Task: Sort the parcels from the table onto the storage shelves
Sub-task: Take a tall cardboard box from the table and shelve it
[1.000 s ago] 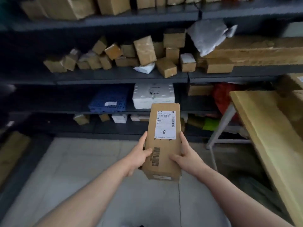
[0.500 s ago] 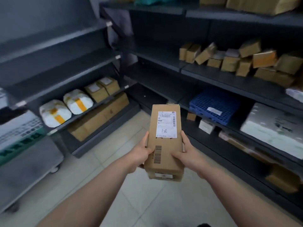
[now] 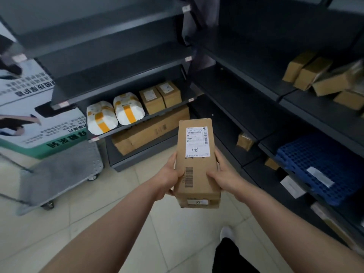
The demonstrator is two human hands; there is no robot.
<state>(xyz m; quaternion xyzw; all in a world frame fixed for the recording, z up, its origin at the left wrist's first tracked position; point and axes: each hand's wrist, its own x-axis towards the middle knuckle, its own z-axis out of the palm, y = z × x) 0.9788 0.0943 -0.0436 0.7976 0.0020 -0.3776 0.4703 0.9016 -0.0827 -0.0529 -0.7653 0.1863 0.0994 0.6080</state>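
Both hands clamp one long cardboard parcel (image 3: 197, 174) by its sides, left hand (image 3: 170, 178) and right hand (image 3: 224, 178) with thumbs on top. It is held in the air above the tiled floor, facing the corner where two dark shelf units meet. On the left shelf unit (image 3: 118, 62) sit two white-and-orange packs (image 3: 128, 108) and two small brown boxes (image 3: 151, 102), with one long carton (image 3: 149, 131) beneath. One blue crate (image 3: 319, 166) lies on the right shelf unit (image 3: 246, 99). One grey trolley (image 3: 59, 174) stands far left.
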